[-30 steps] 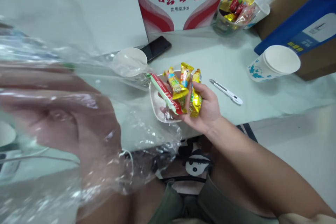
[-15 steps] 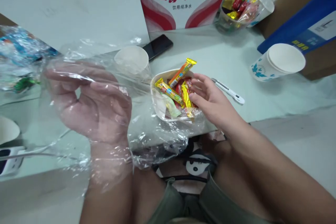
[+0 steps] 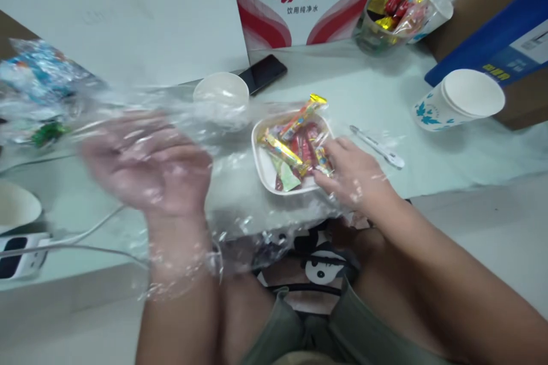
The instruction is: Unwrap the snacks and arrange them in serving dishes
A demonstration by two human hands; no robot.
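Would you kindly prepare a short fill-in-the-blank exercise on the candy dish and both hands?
The wrapped candies lie in a ____ square dish.
The left hand is inside a clear ____ bag.
The right hand touches the dish on its ____ side.
Missing words: white; plastic; right

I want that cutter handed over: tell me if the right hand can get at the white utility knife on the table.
Probably yes. The right hand rests at the candy bowl, and the utility knife lies just beside it on bare table, with nothing but loose clear film near it.
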